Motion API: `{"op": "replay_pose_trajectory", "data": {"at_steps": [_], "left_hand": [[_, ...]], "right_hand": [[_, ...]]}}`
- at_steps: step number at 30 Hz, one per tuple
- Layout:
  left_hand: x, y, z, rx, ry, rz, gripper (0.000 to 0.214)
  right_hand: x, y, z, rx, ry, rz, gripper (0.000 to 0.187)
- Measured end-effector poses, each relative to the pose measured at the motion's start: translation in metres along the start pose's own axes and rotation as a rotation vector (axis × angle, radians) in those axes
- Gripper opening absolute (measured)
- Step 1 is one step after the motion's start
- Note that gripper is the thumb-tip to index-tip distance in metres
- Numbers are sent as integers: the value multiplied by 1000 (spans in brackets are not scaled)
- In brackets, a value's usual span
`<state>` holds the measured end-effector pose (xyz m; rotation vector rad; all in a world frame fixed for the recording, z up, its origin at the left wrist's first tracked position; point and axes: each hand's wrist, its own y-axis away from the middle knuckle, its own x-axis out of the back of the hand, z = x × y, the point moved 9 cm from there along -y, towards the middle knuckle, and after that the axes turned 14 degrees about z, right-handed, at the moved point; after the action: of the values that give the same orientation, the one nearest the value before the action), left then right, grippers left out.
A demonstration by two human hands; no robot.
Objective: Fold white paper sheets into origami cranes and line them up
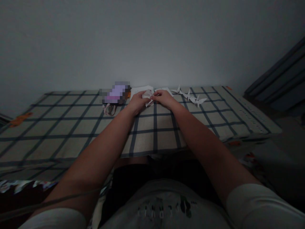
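A piece of folded white paper (148, 94) is held up off the table between both my hands. My left hand (137, 102) is closed on its left side, thumb towards the middle. From the right, my right hand (164, 98) pinches the paper's edge with thumb and fingertips. The exact folds are too small and dim to make out. Right of my hands, several white paper cranes (189, 96) sit in a slanting row. Behind my hands lie white sheets of paper (142, 88), partly covered by them.
A checked cloth (71, 127) covers the table up to the plain wall (152, 41). Left of my hands stands a phone (116, 93) with a blurred purple screen, a pale looped strap (109, 109) beside it. Dark striped fabric (281, 73) hangs at far right.
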<state>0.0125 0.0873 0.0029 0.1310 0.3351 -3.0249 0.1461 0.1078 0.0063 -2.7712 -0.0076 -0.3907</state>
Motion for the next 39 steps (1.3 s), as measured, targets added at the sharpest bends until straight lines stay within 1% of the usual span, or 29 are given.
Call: {"op": "replay_pose_trajectory", "data": {"at_steps": [3, 5, 8, 11, 13, 15, 18, 21, 23, 25, 29, 34, 39], "left_hand": [[-1, -2, -5, 82, 81, -12, 47], [-1, -2, -6, 106, 99, -8, 45], [-2, 0, -3, 90, 50, 0, 42], [-1, 3, 2, 61, -17, 10, 41], [3, 4, 6, 52, -23, 38, 41], [9, 3, 11, 22, -34, 90, 42], [16, 1, 18, -59, -66, 143, 42], [20, 0, 24, -131, -129, 180, 37], [20, 1, 27, -153, -144, 196, 34], [18, 2, 28, -157, -117, 182, 34], [13, 4, 28, -147, -115, 111, 41], [19, 2, 27, -122, -155, 162, 40], [20, 1, 24, -108, -171, 178, 43]], "right_hand": [[-2, 3, -8, -5, -70, -14, 20], [0, 4, -17, 39, -74, -5, 18], [7, 4, -27, 125, -9, 50, 16], [14, 1, -27, 145, 43, 116, 14], [15, 0, -26, 156, 55, 127, 13], [14, 0, -26, 168, 59, 118, 16], [10, 3, -27, 166, 52, 76, 20], [5, 6, -27, 141, 24, 30, 20], [4, 6, -27, 120, 4, 11, 21], [3, 6, -26, 108, -9, 0, 20], [1, 6, -26, 118, -20, -23, 16], [-2, 8, -26, 78, -74, -42, 15], [-3, 9, -28, 103, -46, -59, 19]]}}
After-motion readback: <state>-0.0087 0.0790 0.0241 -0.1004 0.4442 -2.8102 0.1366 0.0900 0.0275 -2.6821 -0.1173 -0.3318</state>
